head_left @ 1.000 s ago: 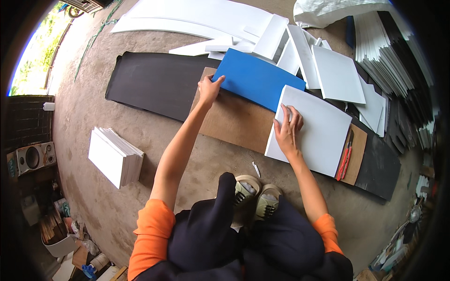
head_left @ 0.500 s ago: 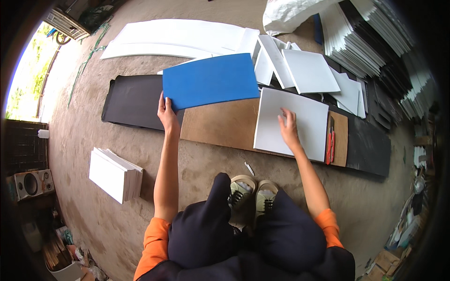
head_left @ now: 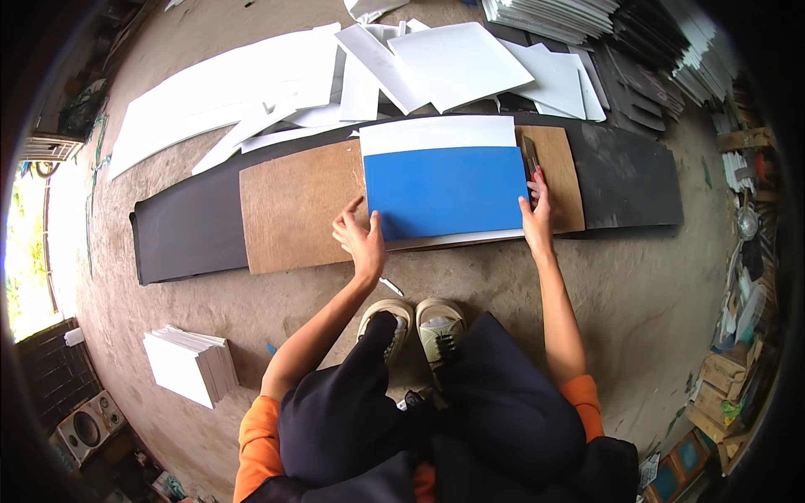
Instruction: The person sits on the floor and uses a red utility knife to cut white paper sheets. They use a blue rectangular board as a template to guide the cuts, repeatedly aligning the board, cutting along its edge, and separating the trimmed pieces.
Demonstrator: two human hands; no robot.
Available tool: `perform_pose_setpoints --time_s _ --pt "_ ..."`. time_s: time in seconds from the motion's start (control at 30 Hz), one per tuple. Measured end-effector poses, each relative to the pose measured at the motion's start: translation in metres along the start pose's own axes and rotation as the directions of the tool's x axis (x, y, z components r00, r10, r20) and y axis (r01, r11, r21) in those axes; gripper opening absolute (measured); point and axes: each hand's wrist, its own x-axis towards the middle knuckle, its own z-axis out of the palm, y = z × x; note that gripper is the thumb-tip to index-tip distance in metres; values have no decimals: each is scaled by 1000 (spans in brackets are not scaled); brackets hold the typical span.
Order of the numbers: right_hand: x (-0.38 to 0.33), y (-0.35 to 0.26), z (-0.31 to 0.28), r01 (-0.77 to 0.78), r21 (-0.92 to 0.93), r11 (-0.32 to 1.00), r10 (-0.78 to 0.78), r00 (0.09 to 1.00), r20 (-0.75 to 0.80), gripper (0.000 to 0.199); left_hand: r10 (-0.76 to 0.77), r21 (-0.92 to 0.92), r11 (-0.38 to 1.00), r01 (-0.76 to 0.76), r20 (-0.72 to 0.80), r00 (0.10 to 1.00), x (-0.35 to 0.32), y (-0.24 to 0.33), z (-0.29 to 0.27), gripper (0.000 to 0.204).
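Now the blue sheet (head_left: 449, 193) lies over the white sheet (head_left: 440, 132) between the two hands, no longer raised in the left fingers, which leaves the pair layered with blue uppermost. The left hand (head_left: 362, 245) has its fingers loosely spread over the brown board (head_left: 293, 205), thumb at the blue sheet's near left corner; the right hand (head_left: 538, 222) has its thumb at the right edge, though whether its curled fingers grasp anything I cannot tell. Most of the white sheet is hidden, with a strip showing beyond the fingers. At the right fingertips, the red-handled tool (head_left: 531, 152) is partly covered, its kind unclear. Well beyond those fingers, the sheet stack (head_left: 553, 18) is cut off at the top.
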Motion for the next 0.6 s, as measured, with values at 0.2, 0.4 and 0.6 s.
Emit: perform_pose_setpoints --time_s 0.2,0.4,0.6 --pt "11 -1 15 -28 -201 979 35 999 32 52 -7 -151 988 32 165 986 40 -3 12 65" --pt "41 -33 2 -477 434 765 353 873 336 53 -108 -308 939 152 155 982 63 7 -6 60" --pt "32 -100 -4 -231 519 823 123 964 235 52 346 -746 584 -321 -130 929 64 36 -49 42"
